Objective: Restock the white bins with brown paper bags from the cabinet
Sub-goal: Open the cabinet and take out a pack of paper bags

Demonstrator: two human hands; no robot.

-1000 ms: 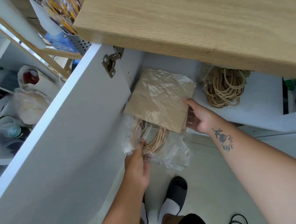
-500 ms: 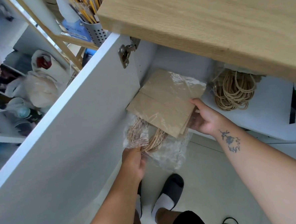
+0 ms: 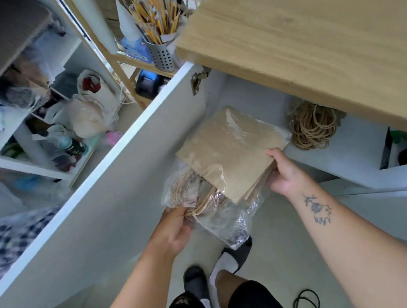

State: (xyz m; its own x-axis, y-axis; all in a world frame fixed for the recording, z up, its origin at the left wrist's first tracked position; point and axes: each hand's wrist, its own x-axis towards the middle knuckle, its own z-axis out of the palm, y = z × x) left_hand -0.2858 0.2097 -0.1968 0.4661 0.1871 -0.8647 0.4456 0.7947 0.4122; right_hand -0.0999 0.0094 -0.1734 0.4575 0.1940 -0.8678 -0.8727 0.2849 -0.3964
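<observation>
A flat stack of brown paper bags (image 3: 231,152) in a clear plastic wrap (image 3: 228,223) sticks out of the open white cabinet (image 3: 355,154), under the wooden counter. My right hand (image 3: 282,172) grips the stack's right edge, thumb on top. Lower down, my left hand (image 3: 176,229) pinches the bags' twisted paper handles (image 3: 191,197) through the loose wrap. No white bins are in view.
The open cabinet door (image 3: 101,207) stands at my left. A second bundle of bag handles (image 3: 313,128) lies deeper on the cabinet shelf. The wooden counter (image 3: 310,40) overhangs. Cluttered shelves (image 3: 41,130) and a metal pencil holder (image 3: 160,54) are at left. A black cable (image 3: 307,302) lies on the floor.
The wrapped stack has come a little further out of the cabinet, with both hands keeping their hold. The view has shifted, showing more of the shelves at left.
</observation>
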